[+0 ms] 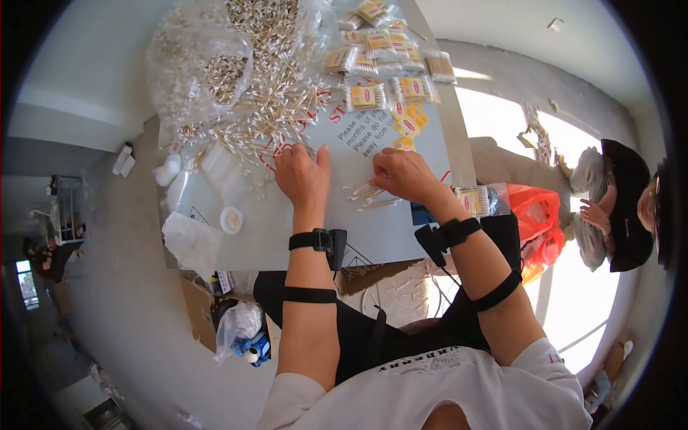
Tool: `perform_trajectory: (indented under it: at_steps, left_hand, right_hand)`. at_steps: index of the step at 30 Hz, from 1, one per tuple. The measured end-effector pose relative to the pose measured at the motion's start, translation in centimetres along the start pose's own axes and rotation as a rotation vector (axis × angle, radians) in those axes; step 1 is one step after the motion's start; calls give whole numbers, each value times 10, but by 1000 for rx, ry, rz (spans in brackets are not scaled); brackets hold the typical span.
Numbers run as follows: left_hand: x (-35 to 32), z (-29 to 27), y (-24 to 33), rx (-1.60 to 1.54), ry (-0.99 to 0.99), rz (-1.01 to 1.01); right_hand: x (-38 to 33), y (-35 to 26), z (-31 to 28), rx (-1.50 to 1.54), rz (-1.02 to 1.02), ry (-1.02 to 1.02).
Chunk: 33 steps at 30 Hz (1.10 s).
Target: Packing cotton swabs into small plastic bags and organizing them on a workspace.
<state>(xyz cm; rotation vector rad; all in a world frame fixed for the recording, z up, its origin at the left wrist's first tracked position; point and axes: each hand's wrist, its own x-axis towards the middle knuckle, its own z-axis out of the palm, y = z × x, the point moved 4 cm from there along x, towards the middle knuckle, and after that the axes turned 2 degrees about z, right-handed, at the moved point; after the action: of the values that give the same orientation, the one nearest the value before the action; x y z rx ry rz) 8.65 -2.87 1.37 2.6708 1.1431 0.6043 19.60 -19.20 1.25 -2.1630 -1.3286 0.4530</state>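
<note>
A large heap of loose cotton swabs spills over the table from a clear plastic bag. My left hand is at the heap's near edge, back upward, fingers curled down and thumb beside them. What its fingertips hold, if anything, is hidden beneath the hand. To its right, my right hand is closed, its fingertips on a small bunch of cotton swabs lying on the table. Filled swab packets with yellow labels are piled at the far right, and loose yellow labels lie nearer my right hand.
A small round white container and crumpled white plastic lie on the table's left. One packet sits near my right wrist. A red bag hangs right of the table; another person is farther right. An open box stands below left.
</note>
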Motion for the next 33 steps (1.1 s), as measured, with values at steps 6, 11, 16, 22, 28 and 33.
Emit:
perform_trajectory:
  at_steps: [6,11,16,22,28,33]
  left_hand:
    - [8,1,-7,48,-206,-254]
    - [-8,1,-7,75,-180,-172]
    - [-21,-4,-9,37,-212,-166]
    - [-35,-7,-6,24,-184,125]
    - [-43,-10,34,-78,-361,542]
    - [-57,-12,51,-144,-236,495]
  right_hand:
    - [27,-4,6,60,108,-21]
    - [84,-32,24,179,89,228]
    - [106,-44,49,-58,99,191]
    - [81,-21,33,-189,-29,213]
    - [47,-6,5,-227,-224,68]
    - [9,-1,-1,-234,-183,58]
